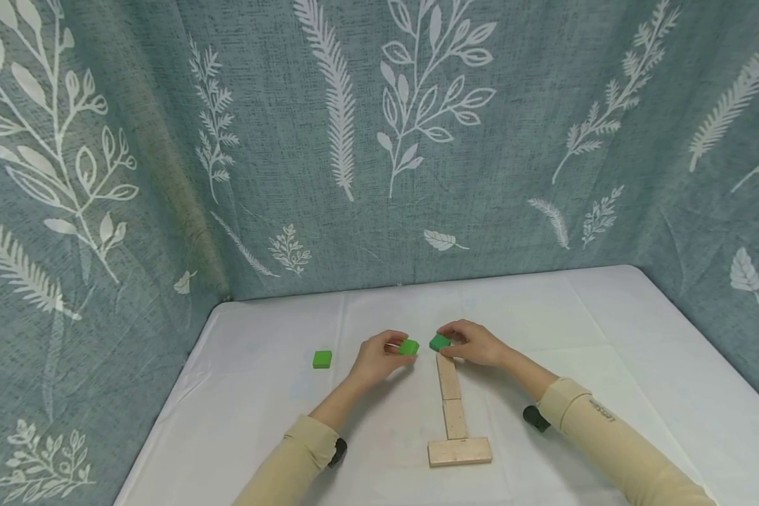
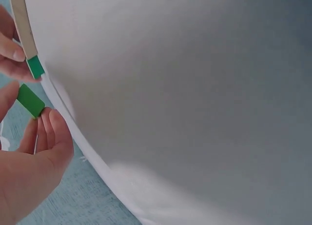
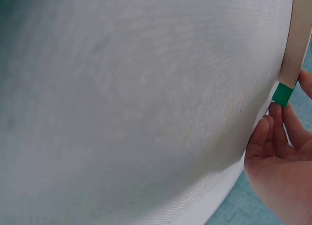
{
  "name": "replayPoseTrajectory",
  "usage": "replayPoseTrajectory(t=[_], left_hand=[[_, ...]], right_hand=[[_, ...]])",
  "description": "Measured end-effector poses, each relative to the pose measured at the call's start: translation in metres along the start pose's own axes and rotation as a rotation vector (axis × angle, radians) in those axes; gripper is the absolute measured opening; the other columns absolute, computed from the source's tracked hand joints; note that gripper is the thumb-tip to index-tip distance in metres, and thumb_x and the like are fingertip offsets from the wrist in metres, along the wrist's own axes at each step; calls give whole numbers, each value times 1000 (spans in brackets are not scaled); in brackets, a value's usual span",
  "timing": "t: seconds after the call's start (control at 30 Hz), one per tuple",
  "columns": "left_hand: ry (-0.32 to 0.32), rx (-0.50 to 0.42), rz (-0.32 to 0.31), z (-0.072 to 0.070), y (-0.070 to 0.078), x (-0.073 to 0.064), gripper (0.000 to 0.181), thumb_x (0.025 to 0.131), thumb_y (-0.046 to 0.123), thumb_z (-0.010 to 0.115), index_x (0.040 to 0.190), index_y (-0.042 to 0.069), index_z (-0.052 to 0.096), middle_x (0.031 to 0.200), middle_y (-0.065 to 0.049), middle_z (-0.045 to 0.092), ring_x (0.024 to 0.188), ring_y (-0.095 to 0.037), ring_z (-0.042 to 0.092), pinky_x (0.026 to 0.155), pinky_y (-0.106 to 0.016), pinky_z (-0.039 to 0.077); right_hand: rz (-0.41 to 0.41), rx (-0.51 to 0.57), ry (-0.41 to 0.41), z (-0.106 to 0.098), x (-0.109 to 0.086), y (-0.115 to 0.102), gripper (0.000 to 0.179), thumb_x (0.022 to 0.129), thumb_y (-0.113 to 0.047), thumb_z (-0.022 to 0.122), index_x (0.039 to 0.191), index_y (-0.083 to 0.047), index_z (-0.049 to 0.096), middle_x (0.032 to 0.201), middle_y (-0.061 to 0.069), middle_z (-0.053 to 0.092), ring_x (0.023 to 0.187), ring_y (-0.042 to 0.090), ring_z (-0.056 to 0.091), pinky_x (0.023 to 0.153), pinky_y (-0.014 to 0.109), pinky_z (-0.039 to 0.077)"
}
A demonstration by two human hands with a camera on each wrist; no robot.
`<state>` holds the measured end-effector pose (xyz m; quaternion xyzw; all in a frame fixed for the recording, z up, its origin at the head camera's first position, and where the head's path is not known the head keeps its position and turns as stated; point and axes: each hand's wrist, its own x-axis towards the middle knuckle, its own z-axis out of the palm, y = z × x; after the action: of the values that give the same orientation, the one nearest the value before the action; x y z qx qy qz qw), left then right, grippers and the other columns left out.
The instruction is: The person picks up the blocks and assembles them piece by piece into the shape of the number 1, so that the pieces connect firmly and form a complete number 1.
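Observation:
Between thumb and fingers, my left hand (image 1: 377, 360) pinches a light green block (image 1: 408, 348) just left of the wooden column. My right hand (image 1: 476, 344) holds a darker green block (image 1: 439, 342) at the column's far end. In the right wrist view that dark green block (image 3: 282, 94) meets the end of a plain wooden plank (image 3: 296, 44). Two wooden planks lie end to end, the far one (image 1: 448, 377) and the near one (image 1: 455, 419). A third plank (image 1: 459, 452) lies crosswise at their near end.
Another light green block (image 1: 322, 359) lies on the white-covered table (image 1: 259, 393), left of my left hand. A blue-green curtain (image 1: 367, 140) with white leaf prints hangs behind the table and along both sides. Dark wrist devices show beneath both sleeves.

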<state>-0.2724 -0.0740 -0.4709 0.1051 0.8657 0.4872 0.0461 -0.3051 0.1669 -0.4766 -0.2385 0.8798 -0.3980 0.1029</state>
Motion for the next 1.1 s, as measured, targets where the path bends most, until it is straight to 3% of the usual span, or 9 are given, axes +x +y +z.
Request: replayPoseTrajectory(t=[0.57,1.1], left_hand=[[-68,141,91,15,2,12,38,82,9,76,116,-3,64,104,-13,65,92,-24,61,77,-36,52],[-80,263,119,21,7,16,39,83,9,75,118,-3,63,100,-11,63,90,-21,57,78,-36,49]], right_hand=[[-10,5,1,1,0,0,41,93,-19,66,127,3,58,120,15,59,106,28,56,89,43,47],[-22,-3,6,2,0,3,41,93,-19,66,127,2,58,123,17,58,111,32,55,92,46,47]])
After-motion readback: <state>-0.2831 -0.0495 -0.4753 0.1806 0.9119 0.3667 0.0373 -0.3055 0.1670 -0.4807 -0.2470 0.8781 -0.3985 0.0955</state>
